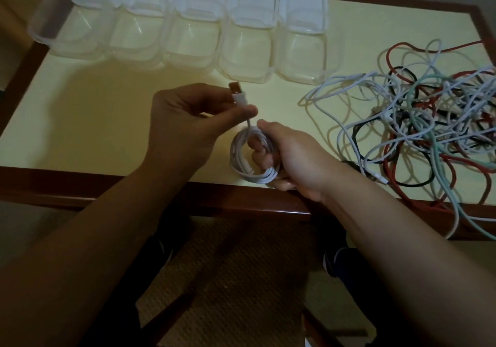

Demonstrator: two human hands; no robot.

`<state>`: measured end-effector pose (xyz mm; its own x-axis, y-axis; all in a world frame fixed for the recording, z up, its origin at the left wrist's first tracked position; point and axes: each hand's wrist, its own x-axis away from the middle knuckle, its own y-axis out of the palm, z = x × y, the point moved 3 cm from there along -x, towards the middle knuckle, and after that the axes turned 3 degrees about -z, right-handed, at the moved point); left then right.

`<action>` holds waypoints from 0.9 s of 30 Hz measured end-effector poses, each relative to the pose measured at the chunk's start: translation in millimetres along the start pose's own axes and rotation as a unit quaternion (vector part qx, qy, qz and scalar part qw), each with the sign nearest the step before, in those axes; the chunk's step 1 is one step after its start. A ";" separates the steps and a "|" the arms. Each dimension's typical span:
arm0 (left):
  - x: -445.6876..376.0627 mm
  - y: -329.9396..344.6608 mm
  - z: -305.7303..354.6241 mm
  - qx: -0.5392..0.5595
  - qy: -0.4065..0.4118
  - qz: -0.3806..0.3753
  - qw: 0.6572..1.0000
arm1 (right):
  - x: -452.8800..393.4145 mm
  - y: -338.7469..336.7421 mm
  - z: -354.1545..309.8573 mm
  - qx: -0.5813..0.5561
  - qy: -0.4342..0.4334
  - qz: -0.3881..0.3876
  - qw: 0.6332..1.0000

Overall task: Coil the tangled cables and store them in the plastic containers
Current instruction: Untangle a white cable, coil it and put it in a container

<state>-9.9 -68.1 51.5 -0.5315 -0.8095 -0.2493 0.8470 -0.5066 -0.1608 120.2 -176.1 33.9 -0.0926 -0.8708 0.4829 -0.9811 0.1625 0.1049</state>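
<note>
A white cable (243,164) is wound into a small coil near the table's front edge. My right hand (292,158) grips that coil, with fingers through its middle. My left hand (188,118) pinches the cable's free end just below its USB plug (237,94), which points up and away. A tangled heap of cables (429,121), white, red, black and pale green, lies on the right of the table. Several clear plastic containers (300,59) stand open in a row along the far side, their lids (303,8) propped behind them.
The pale yellow table (94,121) has a dark wooden rim. Some cables from the heap hang over the front edge at the right. Below the table I see a woven mat and dark shoes on the floor.
</note>
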 end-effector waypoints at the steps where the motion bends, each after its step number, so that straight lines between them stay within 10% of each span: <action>1: -0.7 -1.0 -2.0 -0.002 -0.013 0.008 1.000 | -0.2 2.2 -0.9 0.058 -0.018 0.008 0.998; 10: 2.8 -9.3 2.4 -0.080 0.032 0.005 0.996 | 1.0 21.2 2.2 0.344 -0.103 0.018 0.933; 18: 4.6 -0.6 9.0 -0.053 0.047 -0.111 0.991 | -3.4 8.2 7.6 -0.062 0.043 -0.059 0.995; 27: 3.8 -12.6 0.6 -0.179 -0.020 -0.193 0.964 | -2.9 1.0 3.8 -0.053 0.034 -0.089 0.994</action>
<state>-22.6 -65.0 53.2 -0.8003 -0.5956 -0.0690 0.5265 -0.6431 -0.5561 118.8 -175.2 29.3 0.0960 -0.8573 0.5058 -0.9574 0.0595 0.2826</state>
